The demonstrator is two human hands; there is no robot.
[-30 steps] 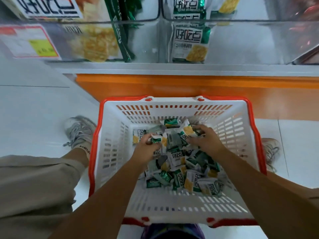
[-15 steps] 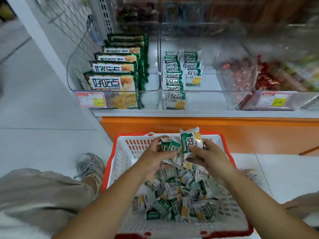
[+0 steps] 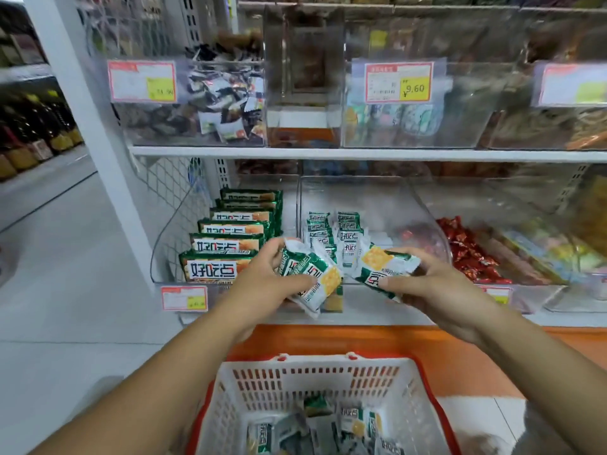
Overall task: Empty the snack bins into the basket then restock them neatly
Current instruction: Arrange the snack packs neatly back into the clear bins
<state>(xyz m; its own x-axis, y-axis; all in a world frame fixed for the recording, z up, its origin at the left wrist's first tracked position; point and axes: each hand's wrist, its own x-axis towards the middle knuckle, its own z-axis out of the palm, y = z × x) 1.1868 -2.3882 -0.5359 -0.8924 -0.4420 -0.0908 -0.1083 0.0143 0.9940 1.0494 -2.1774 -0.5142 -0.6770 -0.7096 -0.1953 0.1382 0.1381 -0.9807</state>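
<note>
- Left hand [image 3: 262, 284]: fingers curled round green-and-white foil snack packets [image 3: 310, 275].
- Right hand [image 3: 437, 290]: grips a second packet bundle [image 3: 382, 266].
- Both at front edge of clear plastic bin [image 3: 394, 205], partly stocked.
- White red-rimmed plastic basket [image 3: 315, 372] below, packets inside.

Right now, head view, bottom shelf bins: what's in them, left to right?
large green cracker packs → small green snack packets → red-wrapped candies → blurred pastel-wrapped sweets
</note>
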